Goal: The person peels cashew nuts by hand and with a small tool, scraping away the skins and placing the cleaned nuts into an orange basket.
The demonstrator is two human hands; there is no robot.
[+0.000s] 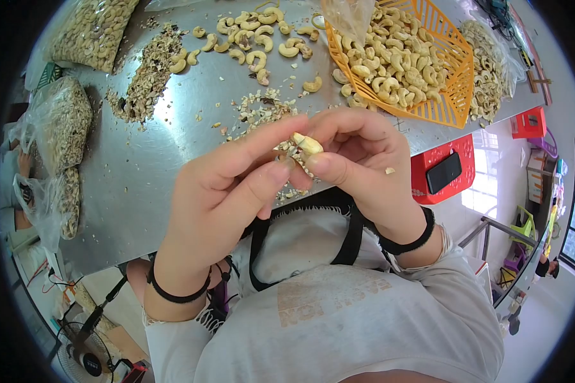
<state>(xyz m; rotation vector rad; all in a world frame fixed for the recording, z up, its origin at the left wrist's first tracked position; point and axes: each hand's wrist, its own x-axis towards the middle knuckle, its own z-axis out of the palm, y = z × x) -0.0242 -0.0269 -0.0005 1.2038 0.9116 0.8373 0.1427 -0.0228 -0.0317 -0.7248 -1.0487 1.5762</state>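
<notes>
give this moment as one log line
right grip: pinching cashew | left grip: beside it, contact unclear | orange basket: holding more cashews | phone: on red stool

- I can read no words or numbers from where I sit.
- Faded, pale-brown block print [329, 300] spreads across the front of the off-white fabric shirt [421, 319]; it looks like lettering, but it is too worn for me to make out.
- Small light marks [91, 364] stand on the hub of the round black fan [76, 351] at lower left, too tiny for me to read.
</notes>
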